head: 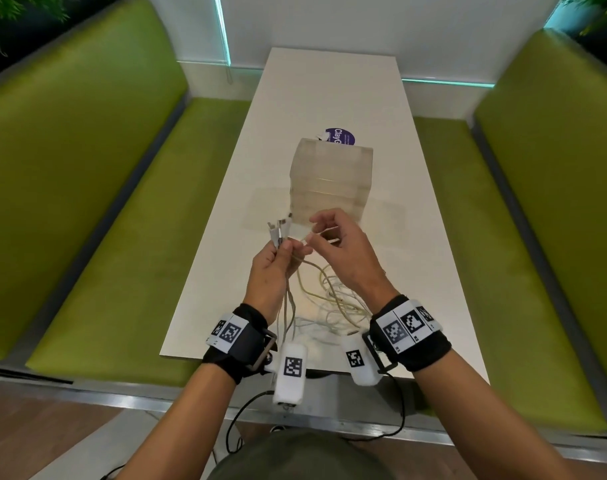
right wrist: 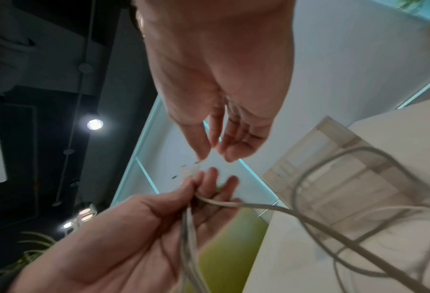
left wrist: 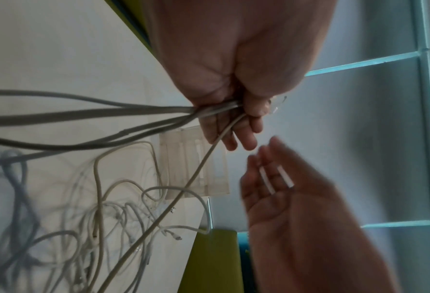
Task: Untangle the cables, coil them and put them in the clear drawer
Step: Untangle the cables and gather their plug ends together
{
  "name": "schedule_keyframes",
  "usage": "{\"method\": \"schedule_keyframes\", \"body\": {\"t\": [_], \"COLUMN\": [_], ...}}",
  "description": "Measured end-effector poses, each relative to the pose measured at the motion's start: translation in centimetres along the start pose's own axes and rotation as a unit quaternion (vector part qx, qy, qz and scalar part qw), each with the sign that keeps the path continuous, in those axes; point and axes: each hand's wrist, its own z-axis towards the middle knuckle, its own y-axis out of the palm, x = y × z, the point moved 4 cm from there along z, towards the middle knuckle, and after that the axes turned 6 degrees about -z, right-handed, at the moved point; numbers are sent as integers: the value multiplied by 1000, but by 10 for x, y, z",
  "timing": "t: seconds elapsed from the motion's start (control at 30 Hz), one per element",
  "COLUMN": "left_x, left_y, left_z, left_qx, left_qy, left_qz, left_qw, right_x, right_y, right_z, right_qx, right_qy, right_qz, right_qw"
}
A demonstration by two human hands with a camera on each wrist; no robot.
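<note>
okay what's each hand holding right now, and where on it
The left hand grips a bunch of cables just below their plug ends, which stick up above the fist. The right hand seems to pinch one cable end; blur leaves this uncertain.

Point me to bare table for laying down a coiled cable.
Free: the table beyond the drawer unit and purple sticker, and the strip right of the unit. Crowded: the near end, where loose cables sprawl under both wrists. The left hand grips a bundle of cable ends; the right hand works beside it.
</note>
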Motion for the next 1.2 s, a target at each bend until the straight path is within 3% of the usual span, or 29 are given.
{"method": "schedule_keyframes", "body": {"t": [0.07,0.13,0.2,0.4,0.5,0.6,0.7,0.87,1.0,1.1,1.2], "left_x": [4,7,11,34,50,48,31,2,-7,-6,4], "left_y": [-5,-10,-12,-27,-52,-71,-62,-20,1,4,-6], "left_z": [2,4,5,9,15,20,17,-2,-11,-9,-3], "left_qx": [19,32,32,56,103,131,99,-31,-90,-77,-2], "left_qy": [1,0,1,45,75,71,16,-60,-63,-56,-30], "left_qz": [-33,-68,-95,-140,-160,-127,-33,190,207,187,149], "left_qw": [999,997,995,987,979,981,994,979,972,978,988], "right_x": [18,38,55,87,92,78,60,51,45,45,49], "right_y": [4,14,22,9,-12,-21,-19,-8,0,6,10], "right_z": [-2,-7,-10,-1,4,3,3,17,24,25,21], "right_qx": [-89,-224,-275,-166,-141,-184,-198,-98,-69,-64,-72], "right_qy": [49,78,63,49,58,36,38,65,52,43,24], "right_qz": [-84,-139,-167,-272,-162,-78,-51,-71,-156,-214,-205], "right_qw": [991,962,945,947,975,979,978,991,984,974,976]}}
